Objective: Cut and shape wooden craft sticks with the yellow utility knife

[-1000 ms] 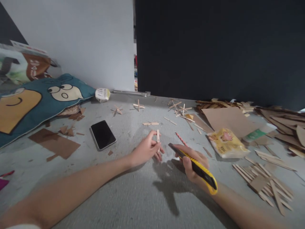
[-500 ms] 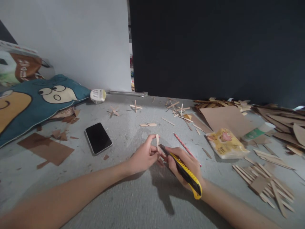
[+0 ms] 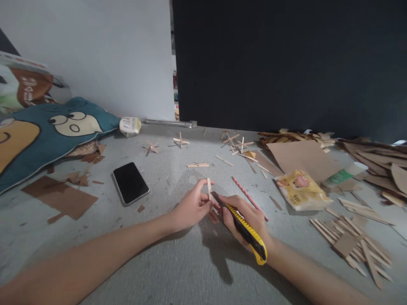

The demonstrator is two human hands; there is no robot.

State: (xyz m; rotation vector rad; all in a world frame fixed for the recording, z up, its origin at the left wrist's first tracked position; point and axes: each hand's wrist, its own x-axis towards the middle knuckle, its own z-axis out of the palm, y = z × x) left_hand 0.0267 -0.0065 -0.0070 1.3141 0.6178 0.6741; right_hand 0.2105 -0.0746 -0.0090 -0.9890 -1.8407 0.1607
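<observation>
L hand (image 3: 190, 209) grips a short wooden stick (image 3: 209, 186) btwn its fingers, upper end poking up, approx. mid-table (image 3: 152, 271). R hand (image 3: 246, 212) is wrapped round a yellow-and-black cutter (image 3: 244, 226), its tip pointing at the stick's lower part; can't tell if blade & wood touch. Red-and-white rod (image 3: 246, 192) lies just beyond R hand. Phone (image 3: 130, 183) is flat on table, L of L hand, nr a brown cardboard piece (image 3: 74, 201). Crossed sticks (image 3: 181, 142) stand farther back. Yellow pack (image 3: 302, 190) sits to R, w/ loose stick pile (image 3: 370, 258) nearer the person.
</observation>
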